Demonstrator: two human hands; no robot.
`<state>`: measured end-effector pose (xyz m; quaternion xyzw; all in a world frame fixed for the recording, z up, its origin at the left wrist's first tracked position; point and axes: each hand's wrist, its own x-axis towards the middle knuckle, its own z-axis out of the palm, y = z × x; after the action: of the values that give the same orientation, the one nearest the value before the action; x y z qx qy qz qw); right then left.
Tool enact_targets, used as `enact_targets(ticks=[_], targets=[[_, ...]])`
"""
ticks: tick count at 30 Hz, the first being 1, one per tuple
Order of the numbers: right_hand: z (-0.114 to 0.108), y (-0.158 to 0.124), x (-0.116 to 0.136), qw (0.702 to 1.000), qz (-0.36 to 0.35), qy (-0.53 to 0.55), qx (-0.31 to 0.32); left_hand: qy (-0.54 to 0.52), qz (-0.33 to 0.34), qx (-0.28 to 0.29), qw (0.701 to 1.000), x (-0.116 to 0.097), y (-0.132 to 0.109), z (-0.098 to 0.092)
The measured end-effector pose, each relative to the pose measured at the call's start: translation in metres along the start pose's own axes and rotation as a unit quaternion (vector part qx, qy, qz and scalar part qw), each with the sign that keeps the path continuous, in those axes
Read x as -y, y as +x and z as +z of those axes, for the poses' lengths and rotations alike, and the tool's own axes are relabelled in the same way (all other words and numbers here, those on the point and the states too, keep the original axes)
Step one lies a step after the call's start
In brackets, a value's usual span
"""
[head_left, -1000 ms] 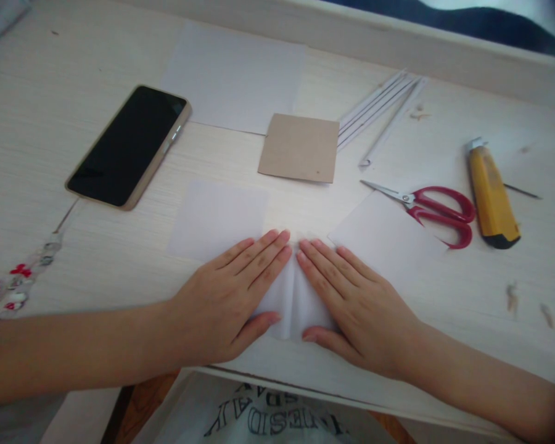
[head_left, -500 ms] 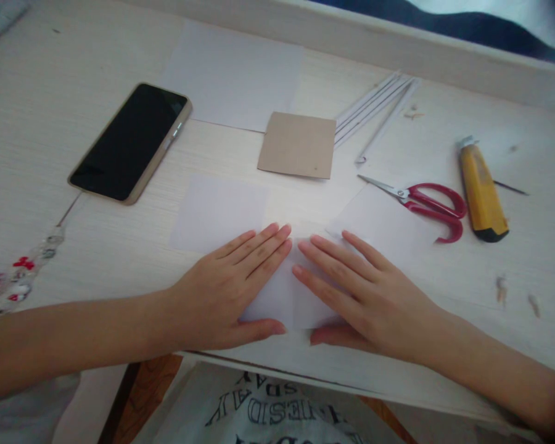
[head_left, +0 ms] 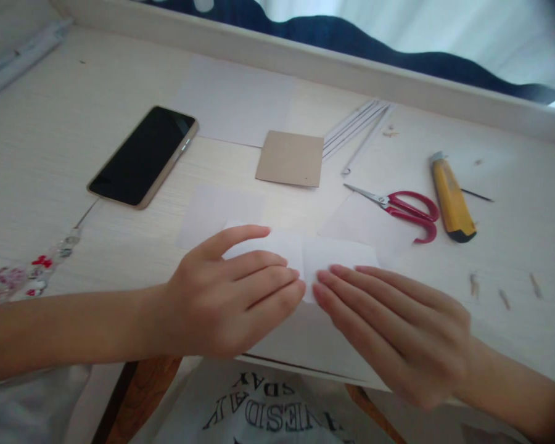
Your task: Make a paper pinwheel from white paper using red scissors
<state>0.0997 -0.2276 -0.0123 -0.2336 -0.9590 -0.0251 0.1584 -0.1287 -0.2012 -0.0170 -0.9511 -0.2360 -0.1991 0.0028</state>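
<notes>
A white sheet of paper [head_left: 340, 250] with an upright crease near its middle lies between my hands by the table's front edge. My left hand [head_left: 240, 287] has its curved fingertips on the paper's left half, the index-side fingers close to the crease. From the right, my right hand [head_left: 398, 327] holds the other half, its fingers pressed together. Both thumbs are hidden under the hands. Just beyond the right hand, red-handled scissors [head_left: 414, 206] rest partly on another piece of white paper [head_left: 361, 219]. A further white piece [head_left: 222, 203] lies beyond my left hand.
A brown cardboard square [head_left: 290, 159] lies mid-table, beside thin clear strips [head_left: 358, 129]. At left is a black phone [head_left: 143, 157] with a beaded strap [head_left: 41, 265]. A yellow utility knife [head_left: 453, 197] and small scraps [head_left: 504, 299] lie at right. A larger white sheet [head_left: 235, 98] sits behind.
My hands have gone from lying flat on the paper to gripping it with fingers drawn together. The right hand has come nearer the front edge. The view has tilted up.
</notes>
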Motion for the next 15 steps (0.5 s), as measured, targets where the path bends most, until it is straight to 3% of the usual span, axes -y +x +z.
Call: enact_targets(ticks=[2,6,10,15], targets=[[-0.010,0.005,-0.004,0.996,0.075,0.050,0.005,-0.019,-0.050,0.051,0.997,0.001,0.012,-0.012],[-0.035,0.011,-0.015,0.976,0.208,0.063,0.000,-0.070,-0.038,0.074,0.994,0.008,0.040,-0.029],[-0.055,0.017,-0.022,0.973,0.230,0.032,0.009,-0.167,-0.088,0.117,0.975,0.011,0.065,-0.039],[-0.063,0.024,-0.028,0.945,0.272,0.167,0.068,-0.272,-0.106,0.132,0.947,0.008,0.079,-0.042]])
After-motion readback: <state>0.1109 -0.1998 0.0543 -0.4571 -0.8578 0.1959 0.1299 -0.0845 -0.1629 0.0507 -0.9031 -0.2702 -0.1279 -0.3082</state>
